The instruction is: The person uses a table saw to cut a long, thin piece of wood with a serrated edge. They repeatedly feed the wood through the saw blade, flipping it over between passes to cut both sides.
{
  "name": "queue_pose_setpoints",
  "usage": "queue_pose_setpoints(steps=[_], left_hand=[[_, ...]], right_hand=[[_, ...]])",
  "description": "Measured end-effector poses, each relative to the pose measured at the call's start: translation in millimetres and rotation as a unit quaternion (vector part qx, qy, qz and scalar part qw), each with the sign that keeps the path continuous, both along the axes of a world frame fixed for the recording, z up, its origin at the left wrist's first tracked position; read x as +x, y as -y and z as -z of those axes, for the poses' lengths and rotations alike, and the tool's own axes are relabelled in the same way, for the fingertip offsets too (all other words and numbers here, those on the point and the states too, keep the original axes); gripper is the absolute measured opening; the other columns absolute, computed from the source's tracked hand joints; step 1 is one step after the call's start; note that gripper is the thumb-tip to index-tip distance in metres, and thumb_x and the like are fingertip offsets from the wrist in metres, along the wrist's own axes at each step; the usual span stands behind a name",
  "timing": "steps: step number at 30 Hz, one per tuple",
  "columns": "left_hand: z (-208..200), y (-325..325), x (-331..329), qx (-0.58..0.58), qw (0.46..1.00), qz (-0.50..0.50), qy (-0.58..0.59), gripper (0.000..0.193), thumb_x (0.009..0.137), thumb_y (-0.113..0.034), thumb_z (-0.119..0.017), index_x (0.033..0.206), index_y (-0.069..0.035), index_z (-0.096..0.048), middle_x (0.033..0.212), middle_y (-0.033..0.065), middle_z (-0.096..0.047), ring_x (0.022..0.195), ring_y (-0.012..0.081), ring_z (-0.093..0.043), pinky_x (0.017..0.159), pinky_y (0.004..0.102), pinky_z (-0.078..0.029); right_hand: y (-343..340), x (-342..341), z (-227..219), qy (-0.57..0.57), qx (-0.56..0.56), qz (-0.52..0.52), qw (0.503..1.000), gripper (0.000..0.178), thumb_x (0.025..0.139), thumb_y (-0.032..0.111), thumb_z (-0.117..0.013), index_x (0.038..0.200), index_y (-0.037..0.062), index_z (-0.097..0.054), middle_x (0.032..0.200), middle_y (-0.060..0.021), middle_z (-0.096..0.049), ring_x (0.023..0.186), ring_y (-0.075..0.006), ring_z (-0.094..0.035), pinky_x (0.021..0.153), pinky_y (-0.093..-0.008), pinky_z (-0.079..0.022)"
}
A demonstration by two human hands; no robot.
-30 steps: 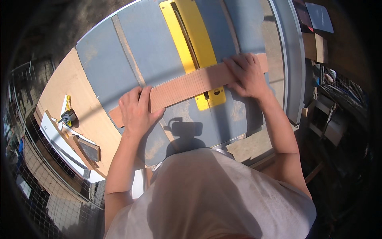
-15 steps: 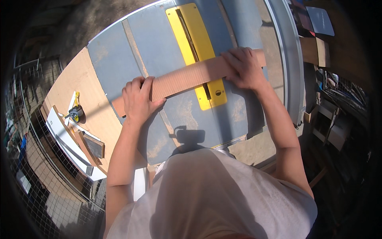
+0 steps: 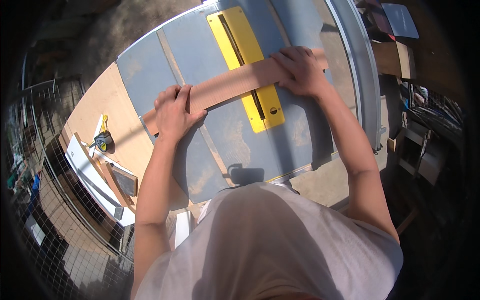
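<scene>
A reddish-brown wooden board (image 3: pixel 225 89) with fine grooves along its face lies slantwise over the blue-grey table saw top (image 3: pixel 145 65). Midway along, it crosses the yellow slotted insert plate (image 3: pixel 270 102) and covers part of the dark slot. My left hand (image 3: pixel 172 114) grips the board towards its left end, fingers over the far edge and thumb along the near side. Close to the right end, my right hand (image 3: pixel 299 71) is closed over it in the same way. The board's underside is hidden.
A pale plywood panel (image 3: pixel 95 107) adjoins the saw top at left, with a tape measure (image 3: pixel 103 141), white strips and a small dark wood block (image 3: pixel 124 181) on it. A long grey metal rail (image 3: pixel 361 65) runs along the right. Wire mesh fencing (image 3: pixel 55 175) stands at far left.
Both hands have shifted the board slightly away from me across the yellow plate, so more of the slot's near part shows. The whole view has also turned a little.
</scene>
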State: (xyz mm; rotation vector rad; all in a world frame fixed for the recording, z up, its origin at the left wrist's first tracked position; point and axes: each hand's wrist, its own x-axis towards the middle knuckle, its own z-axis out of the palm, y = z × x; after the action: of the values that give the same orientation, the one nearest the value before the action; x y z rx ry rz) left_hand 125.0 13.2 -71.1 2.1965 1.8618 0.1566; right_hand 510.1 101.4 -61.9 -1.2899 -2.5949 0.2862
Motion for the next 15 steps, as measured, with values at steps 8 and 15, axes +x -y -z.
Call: queue_pose_setpoints(steps=[8,15], left_hand=[[-9,-7,3,-0.014,1.000,-0.012,-0.019,0.082,0.067,-0.046,-0.091,0.139,-0.016,-0.065,0.128,0.0062,-0.056,0.120,0.0287,-0.051,0.109,0.0445,-0.039],[-20,-21,5,-0.029,0.999,-0.021,-0.012,0.080,0.069,-0.045,-0.091,0.140,-0.017,-0.065,0.131,0.0065,-0.059,0.123,0.0285,-0.052,0.109,0.0429,-0.040]], right_hand=[[-7,0,2,0.020,-0.004,0.013,1.000,0.082,0.068,0.030,-0.091,0.143,0.0161,-0.062,0.142,-0.0099,-0.061,0.133,-0.0344,-0.054,0.117,-0.0457,-0.041],[-16,-5,-11,0.029,-0.002,0.014,0.999,0.082,0.071,0.033,-0.090,0.145,0.0158,-0.060,0.143,-0.0095,-0.059,0.136,-0.0320,-0.052,0.118,-0.0456,-0.039]])
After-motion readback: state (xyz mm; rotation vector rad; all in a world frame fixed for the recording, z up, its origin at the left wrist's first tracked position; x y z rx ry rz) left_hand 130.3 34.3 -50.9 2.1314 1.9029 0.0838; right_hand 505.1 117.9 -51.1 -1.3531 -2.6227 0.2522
